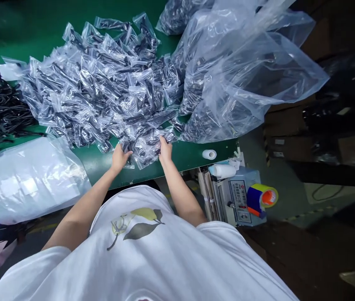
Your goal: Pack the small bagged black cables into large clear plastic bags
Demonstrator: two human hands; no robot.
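Observation:
At the near edge of the pile, my left hand (121, 158) is closed on small clear zip bags holding black cords, its thumb pointing right. My right hand (165, 149) grips the right side of the same small cluster of zip bags (146, 149); some of its fingers are hidden by the plastic. Beyond both hands spreads a large heap of similar zip bags (96, 83). Large clear plastic sacks (227, 100), filled with more dark items, stand to the right of the heap.
Loose black cords (0, 108) are piled at the left. Flat clear plastic bags (33, 179) lie in front of them on the green table (102, 161). A white roll (209, 154) sits near the right edge, above a blue-grey machine (243, 196) with tape rolls (262, 198).

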